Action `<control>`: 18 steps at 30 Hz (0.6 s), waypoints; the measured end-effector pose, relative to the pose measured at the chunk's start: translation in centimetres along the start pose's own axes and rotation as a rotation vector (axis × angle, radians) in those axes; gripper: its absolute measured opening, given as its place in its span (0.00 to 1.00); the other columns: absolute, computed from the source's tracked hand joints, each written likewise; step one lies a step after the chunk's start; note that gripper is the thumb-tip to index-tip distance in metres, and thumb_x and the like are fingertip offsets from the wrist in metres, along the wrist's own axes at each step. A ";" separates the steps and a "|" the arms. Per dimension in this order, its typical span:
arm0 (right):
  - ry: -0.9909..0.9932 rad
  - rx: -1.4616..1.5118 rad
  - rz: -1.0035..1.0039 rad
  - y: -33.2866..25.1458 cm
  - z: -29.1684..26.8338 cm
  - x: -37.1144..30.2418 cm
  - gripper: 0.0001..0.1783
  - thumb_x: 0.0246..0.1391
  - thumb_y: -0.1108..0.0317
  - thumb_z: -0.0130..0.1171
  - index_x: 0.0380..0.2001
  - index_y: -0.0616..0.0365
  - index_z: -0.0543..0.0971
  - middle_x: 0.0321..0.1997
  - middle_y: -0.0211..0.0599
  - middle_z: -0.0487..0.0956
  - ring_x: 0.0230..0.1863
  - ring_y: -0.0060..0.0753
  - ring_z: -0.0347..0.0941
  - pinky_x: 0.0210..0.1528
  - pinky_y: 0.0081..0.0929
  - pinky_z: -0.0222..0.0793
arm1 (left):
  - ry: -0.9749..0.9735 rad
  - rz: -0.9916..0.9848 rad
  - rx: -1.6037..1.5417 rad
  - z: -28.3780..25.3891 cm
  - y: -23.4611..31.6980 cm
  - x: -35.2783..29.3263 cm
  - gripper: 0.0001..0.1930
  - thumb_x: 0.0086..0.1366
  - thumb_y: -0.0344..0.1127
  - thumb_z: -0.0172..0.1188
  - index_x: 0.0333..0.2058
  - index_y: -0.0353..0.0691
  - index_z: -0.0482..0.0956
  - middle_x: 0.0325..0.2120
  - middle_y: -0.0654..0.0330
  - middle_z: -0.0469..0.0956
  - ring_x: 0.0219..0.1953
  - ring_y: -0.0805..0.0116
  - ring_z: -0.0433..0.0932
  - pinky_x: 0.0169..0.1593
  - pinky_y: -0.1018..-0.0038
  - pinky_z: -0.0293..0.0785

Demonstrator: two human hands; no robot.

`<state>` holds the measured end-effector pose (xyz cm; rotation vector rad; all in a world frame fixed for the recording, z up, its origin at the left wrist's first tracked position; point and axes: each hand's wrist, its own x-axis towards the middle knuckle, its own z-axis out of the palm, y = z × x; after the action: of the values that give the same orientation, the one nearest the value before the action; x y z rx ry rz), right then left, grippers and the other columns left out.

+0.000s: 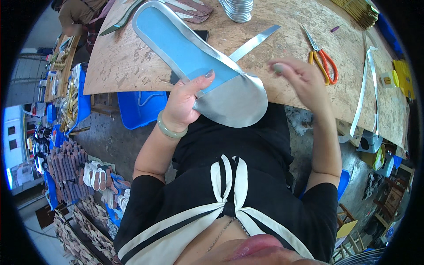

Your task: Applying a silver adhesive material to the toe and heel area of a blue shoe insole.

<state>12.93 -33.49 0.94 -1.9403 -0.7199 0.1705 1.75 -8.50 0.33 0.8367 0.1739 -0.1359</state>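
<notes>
My left hand is closed round the edge of a silver sandal sole, its thumb pressed on the upper face. A light blue layer covers the sole's long part, bordered by a silver rim; the rounded end towards me is plain silver. From behind the sole's right side a silver strap sticks out over the table. My right hand is raised just right of the sole, apart from it. Its fingers are loosely bent and slightly blurred, with nothing seen in them.
On the wooden table lie orange-handled scissors, silver strips and a dark flat object partly under the sole. Silver pieces are stacked at the back. A blue bin stands below the table's edge. Another person is far left.
</notes>
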 end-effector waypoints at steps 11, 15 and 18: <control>0.262 0.013 -0.273 -2.4 5.9 -0.7 0.11 0.40 0.73 0.64 0.31 0.59 0.80 0.27 0.29 0.73 0.28 0.24 0.69 0.31 0.22 0.64 | -0.108 0.238 0.443 1.4 -1.9 -0.9 0.27 0.63 0.30 0.55 0.59 0.36 0.59 0.54 0.56 0.68 0.56 0.66 0.67 0.59 0.68 0.63; 0.310 -0.415 -0.777 -3.1 7.6 -2.2 0.17 0.28 0.74 0.61 0.30 0.56 0.80 0.28 0.31 0.73 0.29 0.32 0.69 0.31 0.28 0.64 | 0.001 0.161 -0.008 2.4 -1.9 -0.8 0.28 0.62 0.24 0.55 0.60 0.35 0.59 0.53 0.59 0.68 0.53 0.70 0.68 0.57 0.72 0.64; 0.158 -0.387 -0.788 -3.3 7.6 -3.1 0.14 0.31 0.73 0.64 0.29 0.56 0.79 0.28 0.30 0.74 0.30 0.30 0.70 0.31 0.28 0.64 | -0.088 0.246 0.238 1.6 -2.7 -1.0 0.27 0.62 0.23 0.55 0.60 0.34 0.60 0.52 0.58 0.69 0.53 0.71 0.69 0.57 0.73 0.65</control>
<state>5.91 -28.29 -0.44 -1.8397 -1.4215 -0.6384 0.44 -11.41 -0.39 1.0801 -0.0298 0.0393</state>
